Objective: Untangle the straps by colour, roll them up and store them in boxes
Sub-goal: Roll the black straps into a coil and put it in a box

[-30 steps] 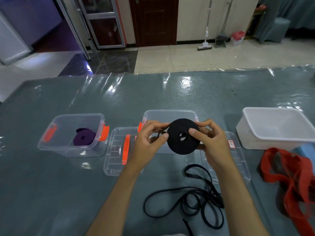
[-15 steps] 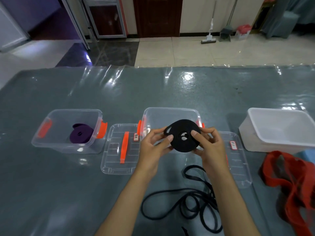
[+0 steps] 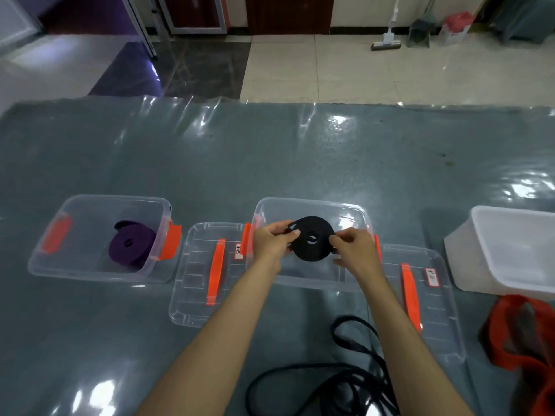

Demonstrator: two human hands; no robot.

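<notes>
A rolled black strap (image 3: pixel 312 239) hangs over the open middle clear box (image 3: pixel 354 211), held from both sides. My left hand (image 3: pixel 270 244) pinches its left edge and my right hand (image 3: pixel 356 250) pinches its right edge. More loose black strap (image 3: pixel 345 382) lies tangled on the table near me. A rolled purple strap (image 3: pixel 132 249) sits inside the left clear box (image 3: pixel 90 205). A red strap (image 3: pixel 528 340) is heaped at the right edge.
Two clear lids with orange handles lie flat: one lid (image 3: pixel 210 271) between the clear boxes, the other lid (image 3: pixel 426 304) right of the middle box. A white tub (image 3: pixel 510 250) stands at the right. The table (image 3: pixel 270 163) wears glossy plastic sheeting.
Both hands have carried the black roll away from me, from in front of the middle box to above its opening. The camera has tilted down a little.
</notes>
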